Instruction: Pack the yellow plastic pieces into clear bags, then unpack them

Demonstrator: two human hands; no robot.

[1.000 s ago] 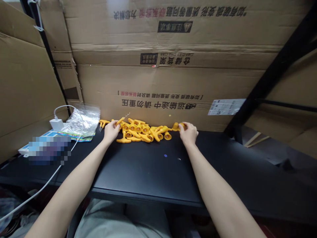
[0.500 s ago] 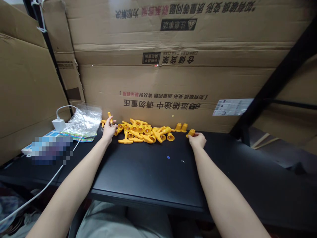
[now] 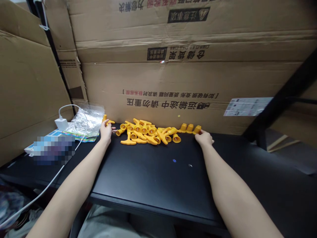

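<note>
A heap of yellow plastic T-shaped parts lies at the back of the black table, against a cardboard wall. My left hand is at the heap's left end, its fingers closed round one yellow part. My right hand is at the right end, fingertips pinched on a small yellow cup-shaped piece. That piece stands in a short row with two other yellow cups.
A crumpled clear plastic bag lies left of the heap on a colourful sheet. A white charger with its cable sits further left. Cardboard boxes wall in the back and left. A black slanted frame bar rises at the right.
My right hand carried a yellow cup rightward and set it beside the two others in the row. My left hand moved left with a yellow part. The view shifted slightly.
</note>
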